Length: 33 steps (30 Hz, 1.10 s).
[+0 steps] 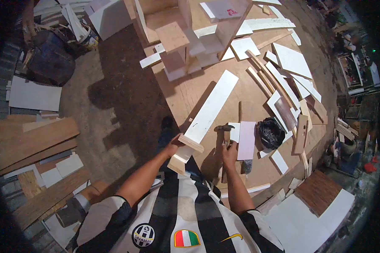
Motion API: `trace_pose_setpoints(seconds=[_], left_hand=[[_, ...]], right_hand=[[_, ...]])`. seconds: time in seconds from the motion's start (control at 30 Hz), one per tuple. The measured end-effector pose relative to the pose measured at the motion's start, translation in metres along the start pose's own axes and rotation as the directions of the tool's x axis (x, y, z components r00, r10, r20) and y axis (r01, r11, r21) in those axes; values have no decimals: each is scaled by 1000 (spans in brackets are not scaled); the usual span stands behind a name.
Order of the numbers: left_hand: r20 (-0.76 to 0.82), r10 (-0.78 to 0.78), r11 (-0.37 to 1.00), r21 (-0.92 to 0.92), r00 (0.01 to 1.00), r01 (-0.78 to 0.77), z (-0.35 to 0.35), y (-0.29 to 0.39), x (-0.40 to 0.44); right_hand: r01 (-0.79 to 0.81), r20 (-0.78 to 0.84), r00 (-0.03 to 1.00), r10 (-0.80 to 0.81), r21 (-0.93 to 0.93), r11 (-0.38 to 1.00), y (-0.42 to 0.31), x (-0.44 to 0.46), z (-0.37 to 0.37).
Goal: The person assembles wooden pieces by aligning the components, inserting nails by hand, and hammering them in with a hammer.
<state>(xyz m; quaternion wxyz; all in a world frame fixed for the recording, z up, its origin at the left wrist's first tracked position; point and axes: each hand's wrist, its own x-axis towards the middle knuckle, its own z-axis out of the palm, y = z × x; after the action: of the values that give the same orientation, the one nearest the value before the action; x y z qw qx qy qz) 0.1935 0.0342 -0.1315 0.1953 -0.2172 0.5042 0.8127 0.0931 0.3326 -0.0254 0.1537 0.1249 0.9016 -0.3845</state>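
Note:
My left hand is closed on the near end of a long white-faced board, by a short wooden crosspiece. Below the crosspiece, the piece runs on to a pale wooden end block close to my shirt. The board slants away over the plywood tabletop. In my right hand is a hammer, gripped by the handle with its metal head pointing away from me. Right of that hand lies a pale pinkish strip, with a black plastic bag beyond it.
A partly built wooden box unit stands at the table's far side. Loose white and brown offcuts crowd the right. On the floor, boards are piled at left, and a white sheet lies at lower right.

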Motion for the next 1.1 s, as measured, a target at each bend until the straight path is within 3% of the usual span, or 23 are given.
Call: trace_pose_setpoints(seconds=[0.07, 0.1, 0.13, 0.2, 0.23, 0.27, 0.3, 0.33, 0.37, 0.4, 0.43, 0.47, 0.5, 0.6, 0.67, 0.7, 0.73, 0.77, 0.8, 0.87, 0.9, 0.97, 1.1], left_hand=[[-72, 2, 989, -145, 997, -12, -1, -5, -1], [-73, 2, 989, -146, 997, -13, -2, -5, -2], [-56, 26, 993, -114, 998, -33, -2, -2, -6], [-37, 50, 995, -83, 998, -53, 1, 8, -9], [-57, -21, 987, -158, 998, 12, 2, 14, -9], [-73, -94, 970, -230, 993, 75, 4, 20, -10], [-74, -98, 970, -228, 992, 79, 5, 17, -14], [-64, 79, 996, 44, 995, -76, 8, 13, -17], [-36, 161, 972, 180, 986, -153, 7, 13, -17], [-7, 243, 923, 310, 970, -229, 7, 13, -16], [-55, 50, 999, 9, 997, -49, 8, 20, -15], [-42, -151, 946, -297, 988, 132, 10, 26, -13], [-39, -153, 945, -297, 987, 135, 15, 37, -16], [-33, -78, 970, -233, 996, 68, 14, 66, -18], [96, 171, 985, 13, 981, -173, -9, 80, -4], [100, 164, 986, 10, 981, -166, -8, 89, 6], [-2, 185, 930, 324, 983, -174, -2, 102, 15], [-91, 235, 784, 606, 968, -134, 3, 116, 25], [-88, 232, 786, 604, 969, -133, 9, 133, 33], [287, 336, 495, 756, 897, -427, 20, 165, 49], [289, 333, 498, 755, 898, -427, 22, 175, 59], [479, 155, 284, 816, 864, -503, 25, 188, 79], [546, -11, 221, 819, 838, -530, 30, 191, 98]], right_hand=[[-8, 11, 1000, 8, -72, 997, -14, 6, -1], [230, -7, 970, -242, -279, 932, -26, 5, -2], [430, 28, 880, -475, -471, 770, -37, 4, -2], [497, 101, 860, -500, -384, 778, -65, 3, 8], [552, 173, 834, -525, -288, 783, -74, 1, 16], [439, 67, 899, -433, -156, 885, -62, 8, 39], [435, 68, 900, -430, -154, 887, -52, 15, 51], [60, 191, 976, -106, 232, 971, -47, 22, 59], [-369, 418, 896, 154, 505, 780, -42, 29, 66], [-523, 503, 825, 257, 508, 685, -76, 17, 54], [-525, 503, 825, 260, 508, 683, -80, 13, 57], [-542, 589, 774, 233, 427, 724, -82, 9, 58], [-547, 669, 713, 210, 343, 764, -82, 5, 60], [-505, 615, 780, 115, 510, 697, -79, 1, 74], [-500, 581, 807, 103, 582, 642, -81, -2, 74], [-493, 581, 808, 94, 581, 648, -78, -1, 74], [-484, 580, 810, 83, 581, 655, -77, 1, 74], [-486, 578, 811, 90, 581, 653, -76, 1, 74], [-491, 579, 809, 103, 569, 660, -76, 1, 75], [-498, 579, 806, 118, 557, 665, -75, 1, 75], [-492, 584, 803, 117, 539, 683, -74, 1, 76], [-487, 588, 800, 119, 521, 701, -74, 1, 74], [-501, 594, 796, 117, 536, 679, -74, 0, 72]])
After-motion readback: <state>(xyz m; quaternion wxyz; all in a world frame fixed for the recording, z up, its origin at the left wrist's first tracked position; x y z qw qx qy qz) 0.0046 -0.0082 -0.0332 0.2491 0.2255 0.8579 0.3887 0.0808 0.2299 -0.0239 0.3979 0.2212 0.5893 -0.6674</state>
